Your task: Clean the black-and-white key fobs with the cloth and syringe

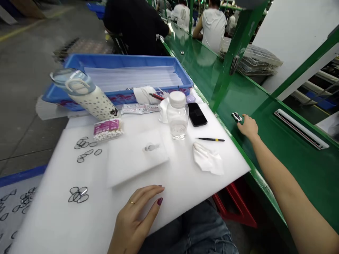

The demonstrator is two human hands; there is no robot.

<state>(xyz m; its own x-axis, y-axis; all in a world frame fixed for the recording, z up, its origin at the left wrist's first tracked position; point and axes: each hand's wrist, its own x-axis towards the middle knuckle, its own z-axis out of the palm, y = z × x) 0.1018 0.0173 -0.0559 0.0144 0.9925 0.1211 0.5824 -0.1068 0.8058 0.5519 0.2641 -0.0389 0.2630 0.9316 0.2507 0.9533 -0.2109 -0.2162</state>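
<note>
On the white foam worktop (185, 183) my left hand (137, 215) lies flat, grip open; my right hand (247, 127) touches a small part (236, 117) on the green conveyor (291, 155), its grip hidden from me.

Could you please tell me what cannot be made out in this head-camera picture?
- Small part on the green belt: too small to identify; right hand touches it.
- Dotted bottle: blurred.
- Rings at left: cut by the edge.
- Left hand lies flat on white foam.
</note>
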